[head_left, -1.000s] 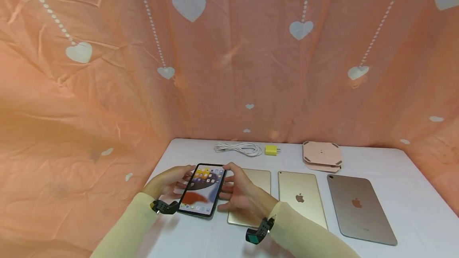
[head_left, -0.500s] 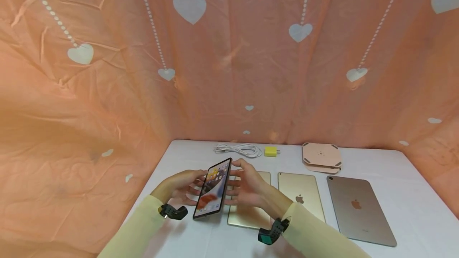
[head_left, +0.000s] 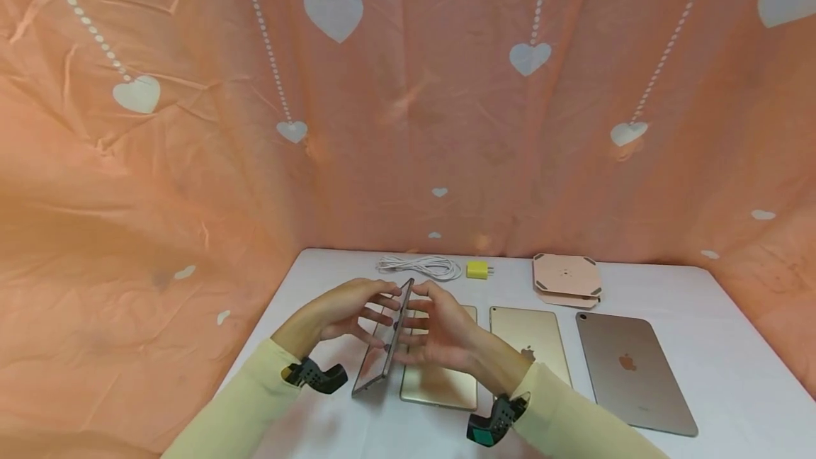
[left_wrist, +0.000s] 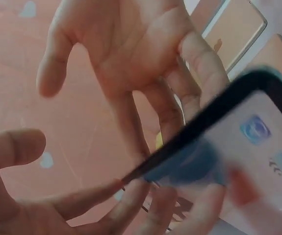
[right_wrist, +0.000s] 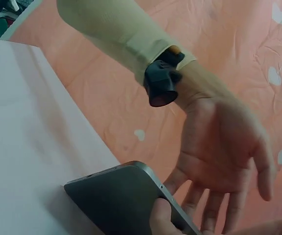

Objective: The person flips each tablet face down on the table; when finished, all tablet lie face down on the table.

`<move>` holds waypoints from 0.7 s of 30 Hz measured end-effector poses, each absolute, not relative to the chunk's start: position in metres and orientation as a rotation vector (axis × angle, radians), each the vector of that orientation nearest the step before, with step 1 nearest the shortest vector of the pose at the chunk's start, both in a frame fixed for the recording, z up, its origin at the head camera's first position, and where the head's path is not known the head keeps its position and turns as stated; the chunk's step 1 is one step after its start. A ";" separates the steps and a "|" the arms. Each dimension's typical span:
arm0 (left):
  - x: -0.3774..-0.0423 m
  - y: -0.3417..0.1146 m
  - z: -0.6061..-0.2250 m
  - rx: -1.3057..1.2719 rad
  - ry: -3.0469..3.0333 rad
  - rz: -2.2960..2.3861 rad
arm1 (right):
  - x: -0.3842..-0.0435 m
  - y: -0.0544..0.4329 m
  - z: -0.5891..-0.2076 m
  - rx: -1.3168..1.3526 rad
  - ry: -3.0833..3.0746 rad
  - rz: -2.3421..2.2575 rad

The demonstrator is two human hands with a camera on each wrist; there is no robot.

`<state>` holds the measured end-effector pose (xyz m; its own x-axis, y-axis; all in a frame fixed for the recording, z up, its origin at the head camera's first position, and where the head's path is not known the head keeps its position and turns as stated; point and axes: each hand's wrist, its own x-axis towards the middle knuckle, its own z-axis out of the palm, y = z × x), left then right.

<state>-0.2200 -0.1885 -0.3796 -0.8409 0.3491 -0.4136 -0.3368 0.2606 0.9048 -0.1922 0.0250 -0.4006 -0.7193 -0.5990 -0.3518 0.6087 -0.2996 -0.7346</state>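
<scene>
A tablet (head_left: 371,368) stands tilted on its edge near the left end of the white table, between my two hands. My left hand (head_left: 350,310) reaches in from the left, its outstretched fingers touching the screen side. From the right, my right hand (head_left: 454,337) touches the back and edge with spread fingers. The left wrist view shows the lit screen (left_wrist: 270,147) with app icons; both thumbs are away from the tablet there. In the right wrist view, a fingertip (right_wrist: 160,215) rests against the tablet's dark back (right_wrist: 116,203).
Two gold tablets (head_left: 440,387) (head_left: 529,328) and a grey tablet (head_left: 637,374) lie face down in a row to the right. Behind them are a coiled white cable (head_left: 421,267), a yellow plug adapter (head_left: 477,270) and a pink plate with dark corner pads (head_left: 566,276). An orange curtain (head_left: 408,126) surrounds the table.
The tablet has turned from screen-up to nearly edge-on, its screen now facing left. Both hands have shifted to the right, and the left fingers have come across onto the screen side.
</scene>
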 end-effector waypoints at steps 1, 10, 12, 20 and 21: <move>-0.220 -0.186 -0.375 0.020 1.990 1.625 | -0.192 0.024 -0.399 0.015 1.172 -2.072; -0.218 -0.197 -0.361 -0.005 2.025 1.582 | -0.191 0.005 -0.395 -0.003 1.192 -2.091; -0.217 -0.201 -0.358 0.005 2.035 1.569 | -0.192 0.001 -0.395 -0.019 1.182 -2.096; -0.217 -0.216 -0.347 0.001 2.119 1.496 | -0.200 -0.015 -0.401 -0.030 1.169 -2.128; -0.217 -0.219 -0.346 -0.002 2.130 1.486 | -0.200 -0.017 -0.403 -0.032 1.165 -2.132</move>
<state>-0.2172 -0.2185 -0.3465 -0.8551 0.2956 -0.4260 -0.2977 0.3927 0.8701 -0.2001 -0.0166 -0.4028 -0.7570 -0.5840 -0.2931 0.5621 -0.3534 -0.7477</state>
